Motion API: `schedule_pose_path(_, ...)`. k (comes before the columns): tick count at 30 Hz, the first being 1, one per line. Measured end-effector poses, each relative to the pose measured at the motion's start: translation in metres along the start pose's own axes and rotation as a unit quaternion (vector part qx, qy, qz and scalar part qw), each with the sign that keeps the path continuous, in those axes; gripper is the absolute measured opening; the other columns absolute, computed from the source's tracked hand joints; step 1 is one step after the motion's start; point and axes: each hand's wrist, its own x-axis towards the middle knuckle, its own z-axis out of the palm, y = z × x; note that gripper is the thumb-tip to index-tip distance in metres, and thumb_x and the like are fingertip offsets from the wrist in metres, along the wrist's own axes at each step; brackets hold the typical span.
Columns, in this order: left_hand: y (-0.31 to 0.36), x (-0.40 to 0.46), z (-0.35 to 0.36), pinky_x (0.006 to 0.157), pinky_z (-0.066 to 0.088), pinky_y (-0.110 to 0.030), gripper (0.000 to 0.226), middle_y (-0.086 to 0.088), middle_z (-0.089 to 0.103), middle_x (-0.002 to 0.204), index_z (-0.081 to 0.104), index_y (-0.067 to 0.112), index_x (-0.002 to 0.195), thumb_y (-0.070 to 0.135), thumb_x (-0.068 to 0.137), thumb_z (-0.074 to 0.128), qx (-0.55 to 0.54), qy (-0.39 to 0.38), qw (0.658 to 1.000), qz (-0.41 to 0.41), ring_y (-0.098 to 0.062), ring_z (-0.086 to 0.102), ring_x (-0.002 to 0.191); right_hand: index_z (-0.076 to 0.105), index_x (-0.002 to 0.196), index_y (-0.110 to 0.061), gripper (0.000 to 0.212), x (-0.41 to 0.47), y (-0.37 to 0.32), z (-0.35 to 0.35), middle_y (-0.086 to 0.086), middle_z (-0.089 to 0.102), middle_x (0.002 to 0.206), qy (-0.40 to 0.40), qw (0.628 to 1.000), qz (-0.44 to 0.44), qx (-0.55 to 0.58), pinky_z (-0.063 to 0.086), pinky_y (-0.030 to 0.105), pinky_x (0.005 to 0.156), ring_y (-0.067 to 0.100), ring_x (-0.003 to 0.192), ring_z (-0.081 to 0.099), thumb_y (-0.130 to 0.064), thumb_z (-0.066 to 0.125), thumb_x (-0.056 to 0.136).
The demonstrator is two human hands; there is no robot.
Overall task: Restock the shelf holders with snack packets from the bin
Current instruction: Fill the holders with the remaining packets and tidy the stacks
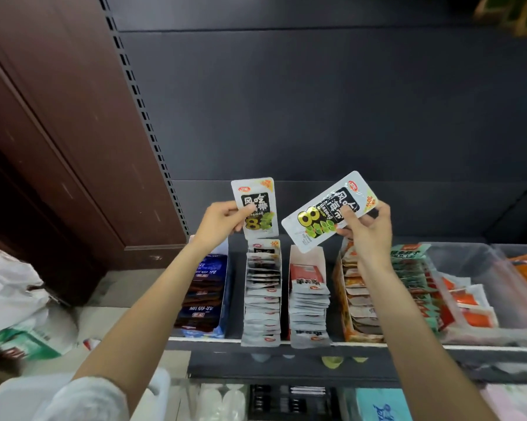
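Item: two silver snack packets with black-and-green print, both held above the shelf holders.
- Left packet [258, 208]: upright, directly over the rear of the silver-packet holder [262, 294]. Left hand [218, 226] pinches its left edge, thumb on the printed face.
- Right packet [327, 211]: tilted, lower corner over the neighbouring holder with red-labelled packets [309, 302]. Right hand [367, 235] grasps its right end, fingers behind, thumb in front.

Location: dark shelf [286, 344], holders side by side; the silver row looks nearly full from front to back.

Handling (judged): flat, light foil pouches, glossy and likely slippery; flexible, so a hold on a corner lets them droop. Best taken on the sealed edge or top margin, thumb opposed to fingers, and slid in upright behind the last packet.

Also present: blue-packet holder [206, 287] at left, orange-packet holder [351, 299] at right, white plastic bag [9, 287] on the floor.
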Motion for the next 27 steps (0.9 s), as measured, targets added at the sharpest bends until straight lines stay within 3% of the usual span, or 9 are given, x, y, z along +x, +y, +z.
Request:
schedule_pose_path(3,-0.015,-0.001,0.006,0.062,0.043,-0.023,0.041,0.004,0.046,0.045,0.06,0.029,0.05,0.031,0.091,0.06,0.055,-0.067,0.996,0.008,-0.009,0.04,0.046,0.039,0.116,-0.015,0.036,0.001,0.004,-0.004,0.006,0.068,0.104,0.003,1.0,0.001,-0.012,0.054,0.018,0.058,0.012,0.087,0.069,-0.01,0.063,0.09)
schedule_pose_path(7,-0.032,-0.007,0.013,0.067,0.046,-0.028,0.039,0.003,0.053,0.048,0.063,0.031,0.051,0.038,0.09,0.062,0.128,-0.066,0.99,0.005,-0.009,0.048,0.049,0.038,0.115,-0.015,0.034,0.0,0.009,-0.003,0.005,0.068,0.103,-0.001,1.0,-0.003,-0.008,0.055,0.018,0.06,0.01,0.087,0.068,-0.008,0.061,0.091)
schedule_pose_path(9,-0.039,-0.004,0.012,0.063,0.043,-0.033,0.041,-0.003,0.061,0.061,0.064,0.025,0.064,0.057,0.087,0.055,0.26,-0.072,0.963,0.017,-0.019,0.055,0.059,0.037,0.115,-0.014,0.03,-0.003,0.012,0.001,0.007,0.068,0.104,-0.009,1.0,-0.01,-0.004,0.056,0.019,0.064,0.009,0.087,0.068,-0.008,0.058,0.093)
schedule_pose_path(11,-0.039,-0.001,0.012,0.062,0.038,-0.031,0.041,-0.003,0.056,0.073,0.067,0.019,0.074,0.055,0.09,0.052,0.388,-0.09,0.916,0.045,-0.021,0.052,0.066,0.036,0.114,-0.013,0.027,-0.004,0.013,0.006,0.011,0.067,0.107,0.011,0.999,-0.03,0.021,0.056,0.021,0.065,0.012,0.09,0.068,-0.009,0.055,0.095)
schedule_pose_path(12,-0.036,0.0,0.012,0.065,0.037,-0.03,0.036,-0.001,0.053,0.08,0.07,0.017,0.079,0.048,0.092,0.054,0.401,-0.093,0.909,0.065,-0.018,0.051,0.07,0.035,0.114,-0.012,0.027,-0.005,0.012,0.009,0.011,0.066,0.11,0.034,0.997,-0.044,0.046,0.056,0.021,0.065,0.013,0.092,0.068,-0.009,0.054,0.095)
schedule_pose_path(16,-0.03,0.0,0.013,0.076,0.05,-0.031,0.022,-0.001,0.066,0.101,0.074,0.01,0.096,0.027,0.09,0.062,0.228,-0.123,0.962,0.083,-0.011,0.061,0.085,0.031,0.116,-0.01,0.026,-0.003,0.005,0.019,-0.002,0.062,0.104,0.121,0.981,-0.085,0.126,0.056,0.023,0.069,0.003,0.083,0.068,-0.008,0.049,0.098)
schedule_pose_path(18,-0.033,-0.002,0.012,0.082,0.053,-0.027,0.019,-0.003,0.07,0.107,0.073,0.01,0.103,0.02,0.089,0.065,0.213,-0.129,0.967,0.057,-0.011,0.065,0.094,0.03,0.115,-0.011,0.025,0.002,0.005,0.022,-0.005,0.061,0.103,0.126,0.979,-0.091,0.132,0.056,0.025,0.072,0.002,0.084,0.067,-0.007,0.048,0.098)
schedule_pose_path(22,-0.042,-0.003,0.014,0.081,0.051,-0.034,0.018,-0.001,0.07,0.104,0.069,0.02,0.105,0.021,0.088,0.064,0.404,-0.105,0.905,0.075,-0.021,0.065,0.095,0.032,0.112,-0.012,0.023,0.011,0.017,0.032,0.0,0.062,0.11,0.057,0.993,-0.09,0.056,0.057,0.024,0.071,0.005,0.092,0.066,-0.008,0.049,0.098)
schedule_pose_path(27,-0.039,-0.008,0.014,0.087,0.047,-0.034,0.045,0.005,0.056,0.125,0.055,0.028,0.126,0.039,0.083,0.066,0.409,-0.084,0.901,0.115,-0.016,0.053,0.113,0.034,0.11,-0.015,0.021,0.014,0.043,0.048,0.011,0.066,0.114,-0.082,0.986,-0.083,-0.117,0.058,0.027,0.07,0.006,0.084,0.068,-0.014,0.05,0.097)
